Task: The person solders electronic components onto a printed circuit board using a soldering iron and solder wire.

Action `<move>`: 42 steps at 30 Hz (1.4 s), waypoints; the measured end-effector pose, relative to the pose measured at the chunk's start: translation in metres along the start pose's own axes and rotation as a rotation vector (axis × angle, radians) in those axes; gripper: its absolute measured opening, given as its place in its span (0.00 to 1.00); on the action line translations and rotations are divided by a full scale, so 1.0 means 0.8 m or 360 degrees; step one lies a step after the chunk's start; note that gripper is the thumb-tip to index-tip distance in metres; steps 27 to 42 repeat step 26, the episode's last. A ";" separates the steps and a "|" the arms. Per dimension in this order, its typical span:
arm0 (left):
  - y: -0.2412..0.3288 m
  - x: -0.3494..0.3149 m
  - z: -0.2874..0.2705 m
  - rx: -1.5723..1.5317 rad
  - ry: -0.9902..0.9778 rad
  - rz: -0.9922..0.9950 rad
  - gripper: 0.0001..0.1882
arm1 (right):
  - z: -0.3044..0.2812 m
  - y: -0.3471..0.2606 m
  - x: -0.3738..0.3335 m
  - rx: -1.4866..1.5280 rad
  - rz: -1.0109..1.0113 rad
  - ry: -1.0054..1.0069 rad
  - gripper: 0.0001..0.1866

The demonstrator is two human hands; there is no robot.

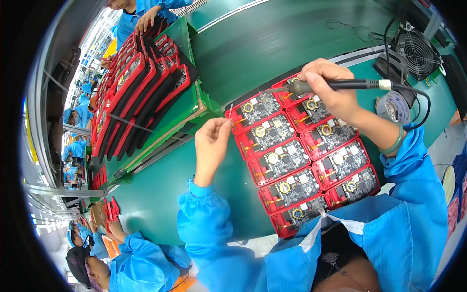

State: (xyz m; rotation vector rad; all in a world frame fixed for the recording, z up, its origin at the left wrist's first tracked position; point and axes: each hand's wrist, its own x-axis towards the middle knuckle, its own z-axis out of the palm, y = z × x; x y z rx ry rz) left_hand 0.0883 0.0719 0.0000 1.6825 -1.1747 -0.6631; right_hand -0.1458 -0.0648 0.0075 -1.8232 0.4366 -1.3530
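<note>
My right hand (335,90) grips a soldering iron (352,84) like a pen, its tip pointing left over the far end of the boards. Between the pinched thumb and fingers of my left hand (213,143) is a thin, pale solder wire (231,110), rising at the far-left corner of the nearest case. Beneath both hands lie two columns of red plastic cases, each with a dark circuit board (265,106) and a round yellow-ringed part. The iron tip and the wire end are apart; whether the tip touches a board I cannot tell.
Left of the boards, black trays (146,114) of similar red cases lean stacked along a green ledge (194,109). A fan (417,53) and a spool (393,107) stand to the right, near the iron's cord. Co-workers in blue sit at far left and lower left.
</note>
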 end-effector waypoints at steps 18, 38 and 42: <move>-0.018 -0.227 -0.060 0.0160 -0.0048 -0.0411 0.09 | -0.278 -0.099 -0.149 -0.0614 0.0101 0.1231 0.12; -0.023 -0.277 -0.057 0.0208 -0.0178 -0.0336 0.08 | -0.325 0.006 -0.107 -0.0402 0.0510 0.1310 0.16; -0.023 -0.277 -0.057 0.0208 -0.0178 -0.0336 0.08 | -0.325 0.006 -0.107 -0.0402 0.0510 0.1310 0.16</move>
